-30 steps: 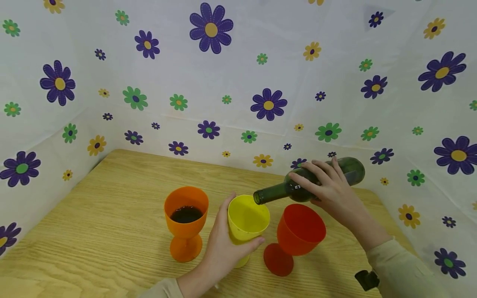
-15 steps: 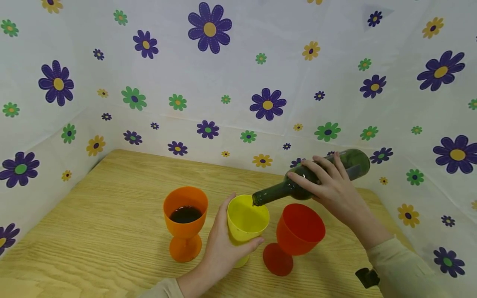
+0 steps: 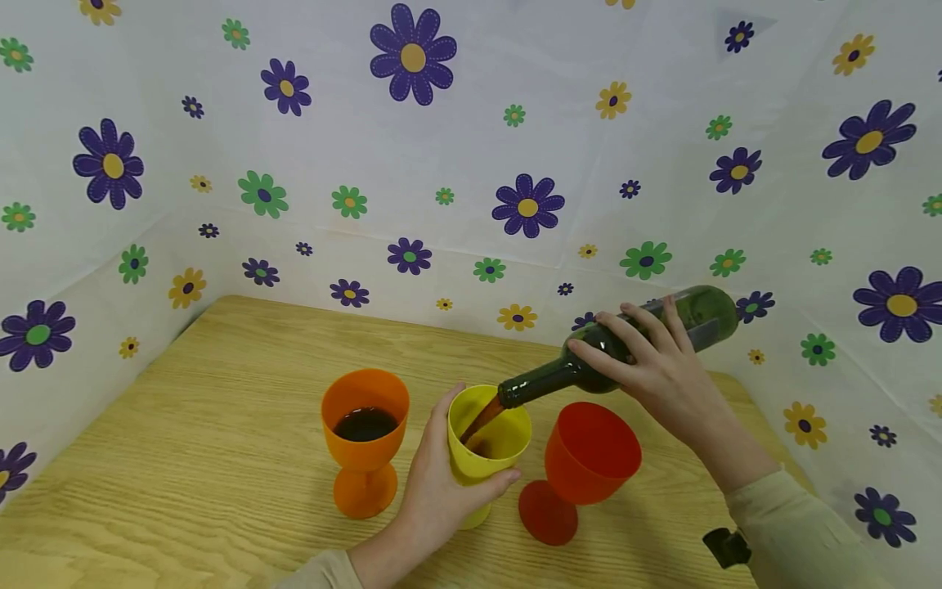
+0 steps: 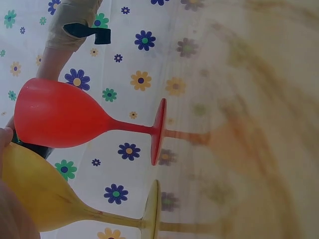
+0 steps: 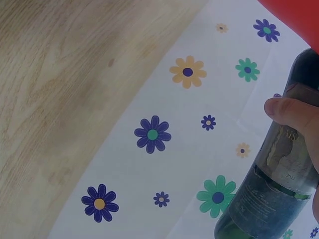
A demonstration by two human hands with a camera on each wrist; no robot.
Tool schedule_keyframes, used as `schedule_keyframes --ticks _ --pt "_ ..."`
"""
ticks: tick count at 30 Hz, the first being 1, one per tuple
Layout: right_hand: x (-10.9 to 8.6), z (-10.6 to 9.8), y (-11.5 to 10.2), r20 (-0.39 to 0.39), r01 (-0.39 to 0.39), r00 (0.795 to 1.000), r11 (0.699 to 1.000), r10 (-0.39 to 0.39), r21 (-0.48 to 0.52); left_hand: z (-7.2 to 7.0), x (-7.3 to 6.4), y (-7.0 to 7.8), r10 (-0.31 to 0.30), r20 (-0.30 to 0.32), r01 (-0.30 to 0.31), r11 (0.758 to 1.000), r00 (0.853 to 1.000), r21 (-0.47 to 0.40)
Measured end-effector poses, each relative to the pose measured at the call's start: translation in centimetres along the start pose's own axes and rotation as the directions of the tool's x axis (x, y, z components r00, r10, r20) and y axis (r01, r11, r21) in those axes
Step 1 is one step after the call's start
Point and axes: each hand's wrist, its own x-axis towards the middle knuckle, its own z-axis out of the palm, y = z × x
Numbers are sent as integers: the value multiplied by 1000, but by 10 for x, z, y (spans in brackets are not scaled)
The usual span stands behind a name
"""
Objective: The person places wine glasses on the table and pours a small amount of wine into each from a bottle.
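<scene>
My right hand (image 3: 658,368) grips a dark green wine bottle (image 3: 699,315) around its body, the neck tilted down to the left. Reddish-brown liquid (image 3: 482,420) streams from its mouth into a yellow goblet (image 3: 511,446), where a small dark pool shows at the bottom. Around the yellow goblet's bowl curls my left hand (image 3: 441,491), thumb at the front; its foot stands on the table. The right wrist view shows the bottle's label (image 5: 264,199) and my thumb (image 5: 289,112) across the glass.
An orange goblet (image 3: 365,454) holding dark liquid stands left of my left hand. Just right of the yellow one, below the bottle, is a red goblet (image 3: 589,466). Flower-printed sheeting (image 3: 441,147) walls the back and sides of the wooden table (image 3: 221,425).
The bottle's base has risen, so it tilts more steeply. Liquid now flows from its mouth into the yellow goblet; a second ago none came out. My left hand stays put.
</scene>
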Motion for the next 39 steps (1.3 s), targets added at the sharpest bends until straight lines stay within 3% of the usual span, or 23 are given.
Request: schedule_keyframes --ticks 39 --pt "-2 -3 1 25 6 1000 1000 -5 -29 0 1 -2 1 -3 -1 1000 1000 25"
